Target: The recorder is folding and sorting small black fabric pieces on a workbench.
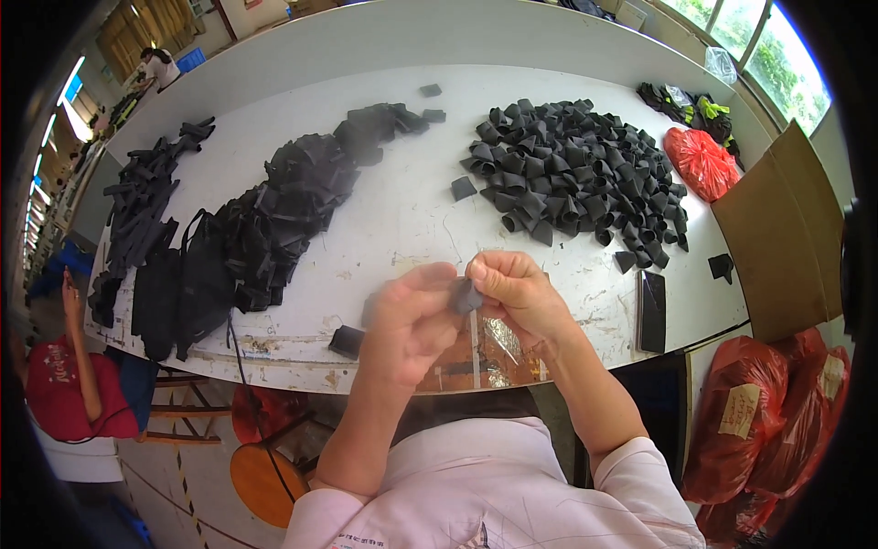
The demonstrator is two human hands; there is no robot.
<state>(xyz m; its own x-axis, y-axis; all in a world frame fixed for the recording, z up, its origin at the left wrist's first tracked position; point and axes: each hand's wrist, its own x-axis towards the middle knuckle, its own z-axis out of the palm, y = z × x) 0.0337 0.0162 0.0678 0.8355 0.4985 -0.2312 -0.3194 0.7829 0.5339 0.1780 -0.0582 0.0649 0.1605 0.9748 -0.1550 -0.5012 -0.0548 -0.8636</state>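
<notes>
Many black pieces [578, 169], scuffed table [412, 215], windows [788, 69].

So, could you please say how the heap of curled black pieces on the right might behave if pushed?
The curled black pieces would probably scatter, being loosely piled. Each is likely light, looking small and thin-walled. They may spring back if squeezed, as many hold open, rounded shapes.

1. There it was, the white table [412, 210], scuffed along its front edge!
2. Left side: dark strips [146, 206] lay beside a long black fabric heap [306, 174].
3. Right of centre, curled dark pieces [576, 169] crowded together!
4. Farther right sat a red bag [701, 163].
</notes>
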